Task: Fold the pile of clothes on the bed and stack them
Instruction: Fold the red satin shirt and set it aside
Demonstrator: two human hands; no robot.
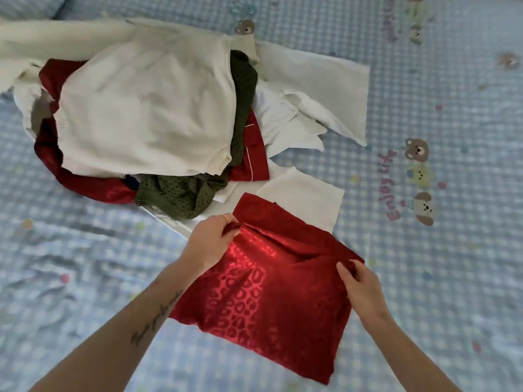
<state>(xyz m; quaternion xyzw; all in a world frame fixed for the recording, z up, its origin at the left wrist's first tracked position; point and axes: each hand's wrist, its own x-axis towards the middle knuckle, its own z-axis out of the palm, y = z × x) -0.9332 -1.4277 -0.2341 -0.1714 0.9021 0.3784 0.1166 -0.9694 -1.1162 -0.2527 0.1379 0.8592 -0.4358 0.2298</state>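
A shiny red satin garment (271,301) with a leopard pattern lies partly folded on the bed in front of me. My left hand (210,243) pinches its upper left corner. My right hand (360,288) grips its right edge. Behind it sits the pile of clothes: a cream knit sweater (147,108) on top, an olive green knit (181,198) under it, more red satin (254,154) and white garments (300,114) spilling to the right.
The bed is covered by a blue checked sheet (438,278) with bear prints and lettering on the right. A flat white piece of cloth (308,199) lies just behind the red garment. A pillow edge (28,4) shows at the top left.
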